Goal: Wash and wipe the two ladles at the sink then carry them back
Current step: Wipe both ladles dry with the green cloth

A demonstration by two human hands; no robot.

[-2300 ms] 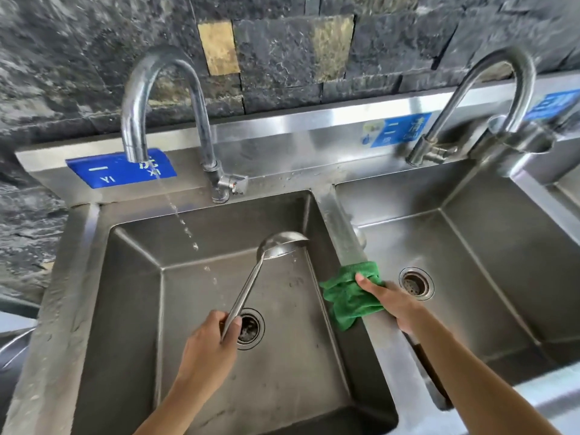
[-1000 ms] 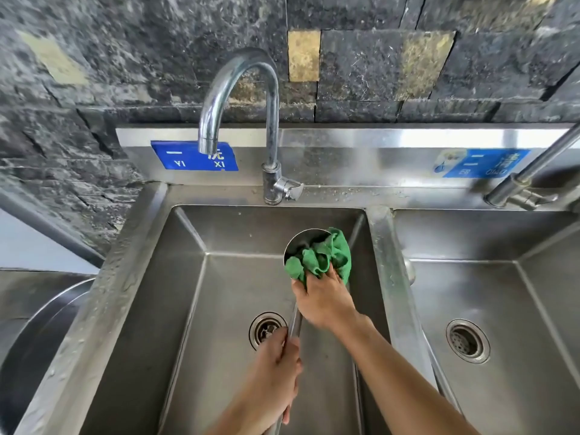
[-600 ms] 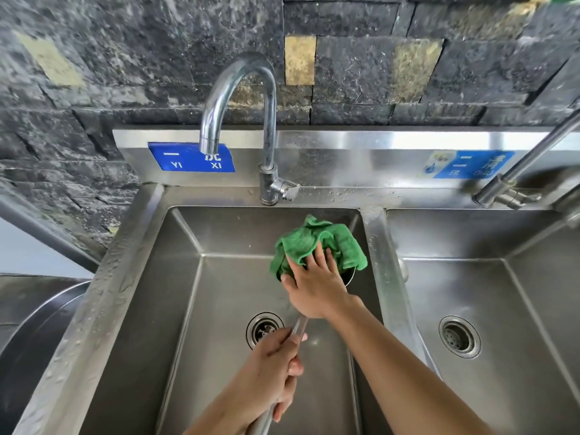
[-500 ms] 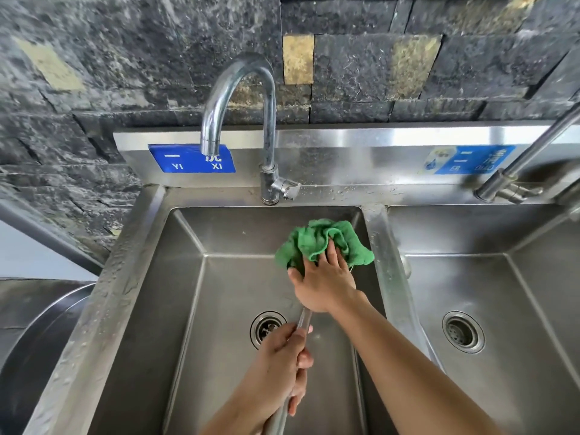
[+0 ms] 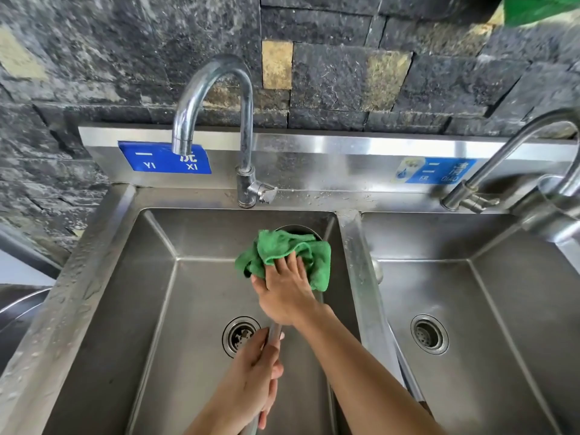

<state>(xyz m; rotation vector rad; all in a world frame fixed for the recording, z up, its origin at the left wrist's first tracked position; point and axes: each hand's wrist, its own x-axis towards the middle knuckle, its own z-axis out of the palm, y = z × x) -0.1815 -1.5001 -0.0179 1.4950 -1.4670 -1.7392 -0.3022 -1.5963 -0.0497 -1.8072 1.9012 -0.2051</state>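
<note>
i have the left grip (image 5: 254, 368) curled round the metal handle of a ladle (image 5: 275, 332), low in the frame, and the handle runs up and away from me over the left basin (image 5: 103, 309) of a steel double sink. the right grip (image 5: 287, 293) sits on top of a crumpled green cloth (image 5: 279, 248), fingers bent over it and thumb at its left edge, holding it against the ladle's bowl. only a dark arc of the bowl's rim shows behind the cloth, near the basin's back right corner, so i cannot tell which way the bowl faces. the drain (image 5: 240, 335) lies just left of the handle. a curved tap (image 5: 216, 89) stands behind this basin, its spout in front of a blue label (image 5: 150, 158). to the right is the second basin (image 5: 502, 293), with a second tap (image 5: 502, 152) at the frame's edge. a dark stone wall (image 5: 125, 58) rises behind the sink
</note>
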